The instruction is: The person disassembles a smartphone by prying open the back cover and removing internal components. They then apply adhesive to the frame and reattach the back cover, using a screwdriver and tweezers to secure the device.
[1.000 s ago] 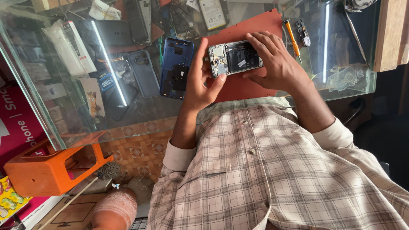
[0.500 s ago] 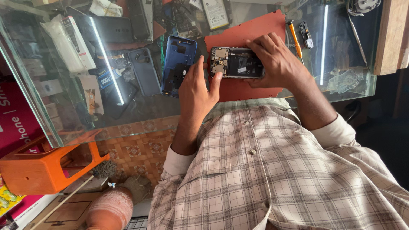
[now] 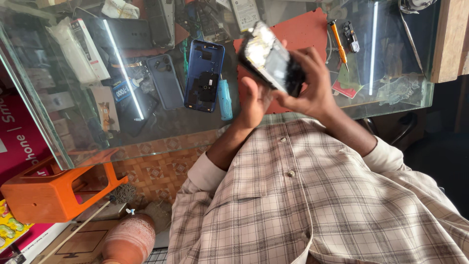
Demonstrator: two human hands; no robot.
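You hold the opened phone (image 3: 271, 61) raised clear of the glass counter (image 3: 195, 124), just above centre of the frame and in front of the red mat (image 3: 305, 32). Its long axis runs diagonally, from upper left of the frame down to lower right, and its exposed inner side, with board and battery showing, is tilted toward the left edge of the frame; motion blur hides the finer detail. Your right hand (image 3: 312, 90) has the lower right end of the phone, fingers wrapped round it and closed firmly on the body. Your left hand (image 3: 254, 100) sits below and left of the phone, palm up, thumb and fingers closed against its lower edge in support; how tightly it presses cannot be told. Both hands are in contact, but the right one carries the grip and lies nearer the phone's lower end, while the upper left end stands free. On the glass, well to the left of your hands, lie a blue back cover (image 3: 204, 76) and a blue-handled screwdriver (image 3: 224, 100), side by side. An orange-handled screwdriver (image 3: 338, 41) rests at the upper right of the frame, beyond the mat.
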